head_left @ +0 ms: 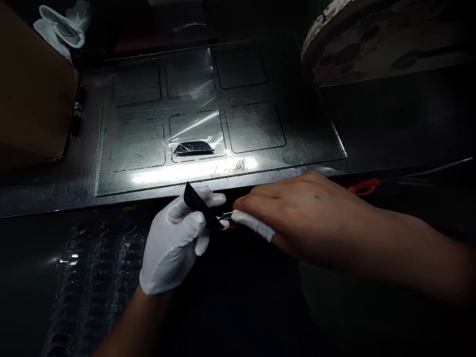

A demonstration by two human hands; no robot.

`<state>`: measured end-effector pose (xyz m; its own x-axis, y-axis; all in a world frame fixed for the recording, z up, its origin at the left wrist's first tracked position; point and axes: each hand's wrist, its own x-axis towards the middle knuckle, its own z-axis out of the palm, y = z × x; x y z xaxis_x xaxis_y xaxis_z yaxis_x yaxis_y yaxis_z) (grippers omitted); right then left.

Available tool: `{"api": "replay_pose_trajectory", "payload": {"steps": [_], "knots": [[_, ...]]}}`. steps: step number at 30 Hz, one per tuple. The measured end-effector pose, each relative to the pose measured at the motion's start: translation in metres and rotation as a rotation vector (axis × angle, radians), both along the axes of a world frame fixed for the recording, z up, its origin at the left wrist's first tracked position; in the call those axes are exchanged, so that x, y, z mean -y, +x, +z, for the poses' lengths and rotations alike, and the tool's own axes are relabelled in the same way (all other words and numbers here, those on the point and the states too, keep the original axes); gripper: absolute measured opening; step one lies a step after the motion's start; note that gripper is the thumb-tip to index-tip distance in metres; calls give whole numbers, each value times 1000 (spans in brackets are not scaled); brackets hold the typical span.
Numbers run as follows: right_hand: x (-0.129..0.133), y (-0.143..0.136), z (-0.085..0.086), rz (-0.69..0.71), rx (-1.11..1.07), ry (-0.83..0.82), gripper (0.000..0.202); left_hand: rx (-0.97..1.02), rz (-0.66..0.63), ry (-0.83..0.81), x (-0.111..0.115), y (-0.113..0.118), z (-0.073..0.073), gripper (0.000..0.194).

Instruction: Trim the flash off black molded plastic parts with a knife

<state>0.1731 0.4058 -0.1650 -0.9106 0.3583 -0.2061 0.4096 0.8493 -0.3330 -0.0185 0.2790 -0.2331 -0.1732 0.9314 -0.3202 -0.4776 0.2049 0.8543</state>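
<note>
- In the head view, the left hand [169,248], at the lower centre of the frame, wore a smooth white cloth glove, and its thumb and fingers were closed around a thin, matt black piece [199,206] with a pointed upper end, held at a tilt.
- The right hand [301,208], right of centre, was bare except for a wrinkled white finger cover [255,224]; its digits were pinched together on a slim metallic tool [226,215], whose tip lay right by the black piece. Whether the two touched could not be made out.
- The fingers hid part of the black piece and most of the tool, and deep shadow filled the area below.
- Across the upper middle lay a clear, glassy sheet [137,141] on a brushed metal tabletop [74,183], marked with black rounded-corner outlines [260,148].
- Glossy, creased clear film [199,121] rested on the sheet, a second black piece [194,148] at its lower end.
- At the left edge stood a brown cardboard box [35,94], a dark pen [77,113] beside it and a crumpled white object [63,25] behind.
- A curved, flaking object [353,49] filled the upper right; a red-orange handle [364,187] showed beyond the right wrist.
- Shiny, ribbed clear plastic packaging [96,282] covered the lower left, partly behind the left forearm.
</note>
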Motion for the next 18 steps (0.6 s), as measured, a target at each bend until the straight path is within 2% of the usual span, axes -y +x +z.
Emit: {"api": "replay_pose_trajectory", "payload": {"steps": [7,18], "knots": [[0,-3,3,-7,9,51,28,68,32,-58,-2,-3,-2,29],[0,2,-2,33,-7,103,35,176,65,-39,-7,-4,-2,25]]}}
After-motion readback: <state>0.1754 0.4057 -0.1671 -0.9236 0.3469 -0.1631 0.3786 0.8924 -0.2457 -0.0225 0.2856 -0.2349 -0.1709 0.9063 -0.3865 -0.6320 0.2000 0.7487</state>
